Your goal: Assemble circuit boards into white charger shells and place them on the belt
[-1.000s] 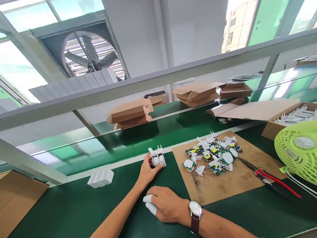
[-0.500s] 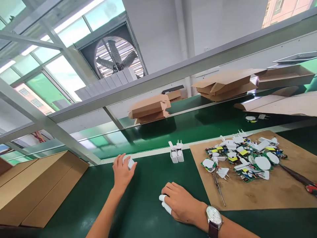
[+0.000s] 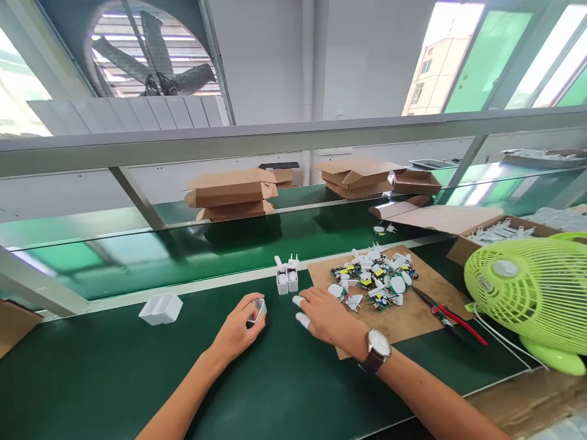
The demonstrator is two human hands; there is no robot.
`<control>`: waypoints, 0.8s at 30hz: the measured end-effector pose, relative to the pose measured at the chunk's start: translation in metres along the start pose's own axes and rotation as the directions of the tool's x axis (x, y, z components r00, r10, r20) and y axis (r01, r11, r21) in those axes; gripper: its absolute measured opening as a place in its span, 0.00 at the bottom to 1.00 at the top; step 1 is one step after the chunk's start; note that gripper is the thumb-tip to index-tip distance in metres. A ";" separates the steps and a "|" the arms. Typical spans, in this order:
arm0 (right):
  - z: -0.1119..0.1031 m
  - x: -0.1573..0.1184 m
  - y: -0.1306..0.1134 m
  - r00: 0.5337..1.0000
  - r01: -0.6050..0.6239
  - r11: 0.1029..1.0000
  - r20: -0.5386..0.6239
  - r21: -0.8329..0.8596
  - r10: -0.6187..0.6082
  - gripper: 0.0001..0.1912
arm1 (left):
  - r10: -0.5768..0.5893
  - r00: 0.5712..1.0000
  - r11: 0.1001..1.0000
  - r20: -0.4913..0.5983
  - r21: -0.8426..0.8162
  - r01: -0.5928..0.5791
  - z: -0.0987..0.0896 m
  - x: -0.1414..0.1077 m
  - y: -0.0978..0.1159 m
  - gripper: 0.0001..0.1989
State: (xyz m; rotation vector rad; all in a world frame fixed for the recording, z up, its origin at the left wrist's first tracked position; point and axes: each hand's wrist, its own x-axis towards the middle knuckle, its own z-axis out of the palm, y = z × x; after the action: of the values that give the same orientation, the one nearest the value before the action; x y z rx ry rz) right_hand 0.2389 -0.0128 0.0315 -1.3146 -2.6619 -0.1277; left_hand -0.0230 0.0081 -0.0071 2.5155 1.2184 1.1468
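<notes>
My left hand [image 3: 241, 330] is closed on a small white plastic housing [image 3: 260, 310], its hollow side showing, just above the green work surface. White finger cots cover two fingertips of my right hand [image 3: 328, 318], which holds nothing, its fingers apart at the left edge of the brown board. Close beyond that hand is a heap of small circuit boards [image 3: 378, 281] with white discs, yellow patches and plug parts. Two white housings [image 3: 287, 282] with parts inside and plug pins on top stand upright between and beyond my hands. Left of my left hand lies a pair of empty white housings [image 3: 161, 309].
Red-handled pliers [image 3: 447, 313] lie on the brown board [image 3: 413, 324]. A green fan [image 3: 523, 293] stands at the right, by a carton of white parts [image 3: 504, 232]. Cardboard boxes [image 3: 233, 189] sit on the far ledge. A metal rail [image 3: 275, 137] crosses beyond the bench.
The view has swung right and levelled. My left hand has brought a white housing in toward the middle. My right hand has moved forward to the edge of the brown board.
</notes>
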 end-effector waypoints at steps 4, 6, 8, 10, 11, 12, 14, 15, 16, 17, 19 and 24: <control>-0.011 -0.026 0.040 0.962 -0.263 0.945 0.017 -0.193 0.271 0.08 | -0.006 1.000 0.999 0.001 -0.050 0.006 0.001 -0.011 -0.001 0.14; -0.011 -0.034 0.052 0.953 -0.291 0.936 0.025 -0.198 0.301 0.10 | -0.020 1.000 0.997 0.011 -0.074 0.021 -0.002 -0.017 -0.003 0.13; -0.013 -0.036 0.062 0.941 -0.331 0.931 0.016 -0.152 0.337 0.11 | -0.044 0.999 0.995 0.023 -0.090 0.045 -0.004 -0.021 -0.002 0.13; -0.019 -0.034 0.071 0.920 -0.389 0.914 -0.012 -0.114 0.391 0.11 | -0.061 0.998 0.994 0.029 -0.094 0.063 -0.005 -0.023 0.000 0.14; -0.024 -0.032 0.075 0.911 -0.412 0.904 -0.027 -0.114 0.411 0.11 | -0.062 0.998 0.993 0.029 -0.095 0.065 -0.005 -0.023 0.001 0.14; -0.028 -0.030 0.077 0.901 -0.434 0.894 -0.045 -0.114 0.431 0.11 | -0.058 0.998 0.994 0.025 -0.096 0.060 -0.006 -0.022 0.002 0.14; -0.037 -0.025 0.076 0.879 -0.472 0.882 -0.090 -0.021 0.468 0.12 | -0.042 0.999 0.994 0.015 -0.104 0.044 -0.006 -0.021 0.003 0.14; -0.039 -0.022 0.073 0.871 -0.474 0.876 -0.101 0.095 0.482 0.13 | -0.034 0.999 0.993 0.013 -0.110 0.036 -0.005 -0.020 0.003 0.14; -0.039 -0.019 0.066 0.870 -0.452 0.857 -0.089 0.247 0.485 0.14 | -0.028 0.999 0.993 0.015 -0.118 0.030 -0.005 -0.020 0.003 0.14; -0.037 -0.015 0.058 0.881 -0.410 0.815 -0.052 0.410 0.470 0.16 | -0.027 0.999 0.992 0.017 -0.125 0.029 -0.004 -0.020 0.003 0.14; -0.026 -0.006 0.036 0.931 -0.308 0.693 0.057 0.652 0.360 0.19 | -0.038 0.999 0.990 0.024 -0.137 0.041 -0.002 -0.021 0.002 0.13; 0.012 0.028 -0.009 0.995 -0.098 0.801 0.065 0.591 0.074 0.22 | -0.081 0.997 0.984 0.015 -0.160 0.082 0.000 -0.025 0.005 0.10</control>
State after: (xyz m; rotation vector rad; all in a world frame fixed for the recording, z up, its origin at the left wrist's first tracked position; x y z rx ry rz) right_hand 0.2139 0.0055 0.0248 -1.2074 -2.3494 0.6994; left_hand -0.0296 -0.0126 -0.0197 2.3289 1.1649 1.1638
